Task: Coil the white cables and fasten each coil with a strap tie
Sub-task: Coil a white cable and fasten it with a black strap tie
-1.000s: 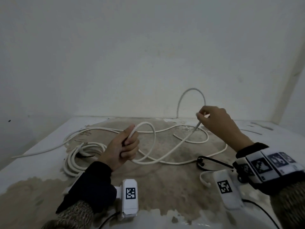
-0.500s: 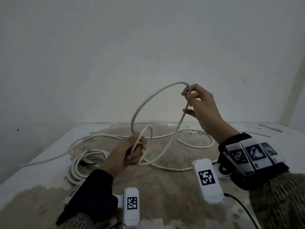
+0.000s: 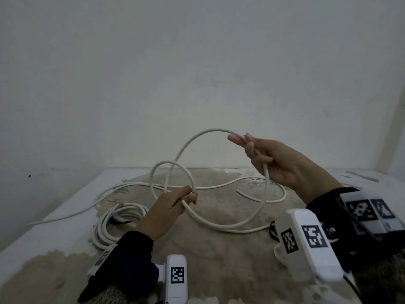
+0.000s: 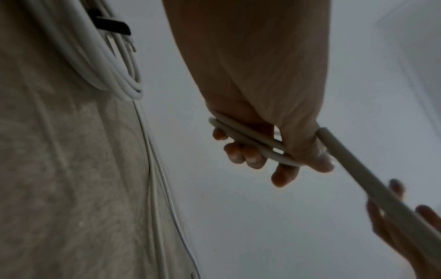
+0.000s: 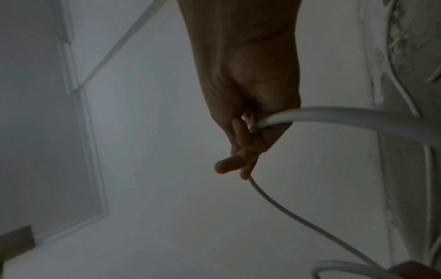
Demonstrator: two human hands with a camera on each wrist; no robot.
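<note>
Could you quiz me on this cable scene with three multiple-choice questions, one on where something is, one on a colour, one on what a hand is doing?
1. Where does the finished coil lie?
A. on the table, beside the left hand
B. hung on the wall
C. in the right hand

2. What colour is the strap tie on that coil?
A. red
B. black
C. yellow

3. What is the left hand doing?
A. lying flat on the table
B. pointing at the wall
C. gripping loops of the white cable

Answers: 1 A, the head view shows it resting there. 2 B, the left wrist view shows a dark band. 3 C, fingers curl round two strands.
</note>
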